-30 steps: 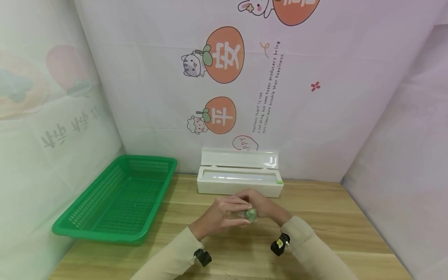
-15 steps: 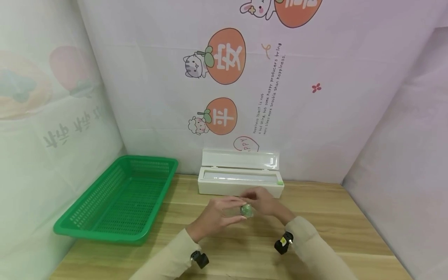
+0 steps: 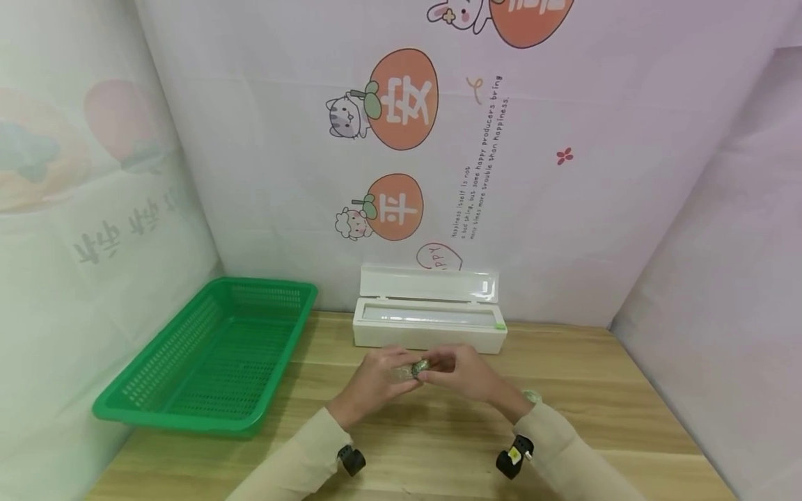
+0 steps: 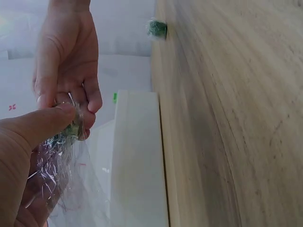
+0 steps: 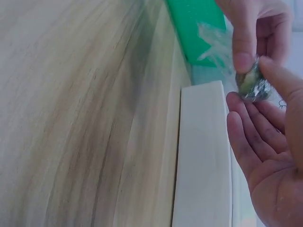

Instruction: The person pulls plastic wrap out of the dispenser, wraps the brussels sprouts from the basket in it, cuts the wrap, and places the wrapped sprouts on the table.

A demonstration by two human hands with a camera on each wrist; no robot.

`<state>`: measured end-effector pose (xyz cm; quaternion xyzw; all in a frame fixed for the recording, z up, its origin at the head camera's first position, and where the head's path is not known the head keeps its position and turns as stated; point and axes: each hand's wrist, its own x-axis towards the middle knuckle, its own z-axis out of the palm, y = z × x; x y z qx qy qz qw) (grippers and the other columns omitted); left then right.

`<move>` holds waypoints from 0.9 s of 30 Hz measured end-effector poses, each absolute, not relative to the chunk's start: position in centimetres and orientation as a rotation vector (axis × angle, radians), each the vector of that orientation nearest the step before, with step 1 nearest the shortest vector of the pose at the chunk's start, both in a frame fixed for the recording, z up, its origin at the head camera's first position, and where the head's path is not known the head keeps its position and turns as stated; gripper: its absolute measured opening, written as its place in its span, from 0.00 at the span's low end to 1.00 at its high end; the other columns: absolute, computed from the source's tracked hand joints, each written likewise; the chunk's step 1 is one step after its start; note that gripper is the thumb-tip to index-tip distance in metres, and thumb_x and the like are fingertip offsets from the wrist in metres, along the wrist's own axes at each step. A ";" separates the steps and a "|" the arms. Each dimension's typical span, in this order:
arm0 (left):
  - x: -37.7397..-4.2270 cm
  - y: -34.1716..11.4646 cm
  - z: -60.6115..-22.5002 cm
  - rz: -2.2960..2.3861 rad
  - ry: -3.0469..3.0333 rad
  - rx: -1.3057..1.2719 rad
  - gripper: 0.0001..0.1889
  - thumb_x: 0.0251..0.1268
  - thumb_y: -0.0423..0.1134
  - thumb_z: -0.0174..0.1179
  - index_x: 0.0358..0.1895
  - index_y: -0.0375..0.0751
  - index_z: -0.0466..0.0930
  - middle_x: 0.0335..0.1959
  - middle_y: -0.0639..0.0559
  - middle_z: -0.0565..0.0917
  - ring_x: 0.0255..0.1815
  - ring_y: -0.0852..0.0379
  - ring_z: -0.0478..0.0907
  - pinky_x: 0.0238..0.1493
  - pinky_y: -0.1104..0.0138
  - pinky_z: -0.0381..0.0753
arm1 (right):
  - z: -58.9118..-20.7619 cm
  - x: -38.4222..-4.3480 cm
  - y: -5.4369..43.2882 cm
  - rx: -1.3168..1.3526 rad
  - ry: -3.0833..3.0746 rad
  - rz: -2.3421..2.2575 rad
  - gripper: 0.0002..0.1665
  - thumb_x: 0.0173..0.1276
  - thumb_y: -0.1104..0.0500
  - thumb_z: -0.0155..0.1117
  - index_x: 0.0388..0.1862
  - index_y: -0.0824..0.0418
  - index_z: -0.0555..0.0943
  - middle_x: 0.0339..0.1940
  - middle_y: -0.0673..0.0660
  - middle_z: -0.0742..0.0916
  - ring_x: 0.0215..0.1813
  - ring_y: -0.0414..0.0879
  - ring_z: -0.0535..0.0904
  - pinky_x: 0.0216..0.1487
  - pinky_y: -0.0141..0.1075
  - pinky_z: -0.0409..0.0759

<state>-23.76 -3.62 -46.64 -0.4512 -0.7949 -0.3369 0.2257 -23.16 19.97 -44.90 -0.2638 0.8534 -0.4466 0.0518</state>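
A small green bundle in clear plastic film (image 3: pixel 421 366) is held between both hands, above the table; what is inside cannot be made out. My left hand (image 3: pixel 372 381) pinches it from the left, and loose crinkled film (image 4: pixel 59 165) hangs by those fingers in the left wrist view. From the other side my right hand (image 3: pixel 470 376) grips it between thumb and fingers, as the right wrist view shows with the bundle (image 5: pixel 253 85) close to the thumb. Another film-wrapped green bundle (image 4: pixel 157 29) lies on the table beyond the right hand, partly hidden by the right wrist in the head view.
Behind the hands stands a long white film dispenser box (image 3: pixel 429 338) with its lid (image 3: pixel 426 284) raised. A green perforated basket (image 3: pixel 276 376) occupies the table's left side. Printed white cloth (image 3: pixel 564 229) closes off the back and sides of the wooden table (image 3: pixel 601 390).
Both hands have shifted the bundle a little leftward. The right thumb and fingers now grip its near side, instead of being behind it. The second bundle has come into sight beside the right wrist.
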 end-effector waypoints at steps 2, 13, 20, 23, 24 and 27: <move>-23.8 -3.7 -46.6 -0.964 -2.232 -1.254 0.23 0.61 0.39 0.78 0.58 0.38 0.87 0.51 0.49 0.92 0.51 0.55 0.89 0.57 0.67 0.89 | -45.0 -23.1 20.0 -0.835 2.592 -1.371 0.21 0.73 0.49 0.73 0.56 0.61 0.86 0.47 0.56 0.92 0.46 0.45 0.90 0.50 0.32 0.90; -25.7 -5.3 -46.4 -1.416 -2.723 -1.276 0.14 0.67 0.52 0.73 0.49 0.50 0.91 0.43 0.58 0.92 0.42 0.64 0.87 0.48 0.68 0.89 | -43.8 -23.0 21.1 -0.894 2.487 -1.318 0.16 0.70 0.52 0.76 0.53 0.58 0.88 0.45 0.54 0.93 0.46 0.45 0.91 0.50 0.33 0.90; -25.5 -4.9 -46.7 -1.692 -2.705 -1.336 0.04 0.69 0.42 0.73 0.39 0.48 0.92 0.35 0.57 0.90 0.31 0.65 0.83 0.35 0.73 0.84 | -43.3 -22.7 21.5 -0.933 2.421 -1.300 0.16 0.71 0.55 0.75 0.53 0.60 0.88 0.45 0.56 0.93 0.46 0.47 0.91 0.51 0.33 0.90; -25.2 -4.6 -46.7 -1.825 -2.663 -1.321 0.03 0.68 0.39 0.73 0.38 0.44 0.92 0.33 0.55 0.91 0.29 0.63 0.81 0.32 0.74 0.80 | -43.1 -22.6 21.7 -0.958 2.387 -1.298 0.15 0.72 0.55 0.74 0.54 0.60 0.88 0.46 0.56 0.93 0.46 0.47 0.91 0.52 0.34 0.90; -25.1 -4.5 -46.7 -1.857 -2.650 -1.319 0.04 0.67 0.38 0.73 0.38 0.43 0.92 0.33 0.55 0.91 0.29 0.61 0.80 0.31 0.75 0.79 | -43.1 -22.6 21.8 -0.967 2.378 -1.296 0.15 0.72 0.56 0.74 0.54 0.60 0.88 0.46 0.56 0.93 0.46 0.47 0.91 0.52 0.34 0.90; -24.8 -4.4 -46.7 -1.921 -2.642 -1.318 0.04 0.67 0.37 0.74 0.38 0.41 0.92 0.33 0.53 0.92 0.31 0.53 0.82 0.32 0.74 0.80 | -43.1 -22.6 22.1 -0.989 2.359 -1.283 0.16 0.72 0.56 0.73 0.55 0.60 0.88 0.47 0.56 0.93 0.46 0.46 0.91 0.53 0.35 0.91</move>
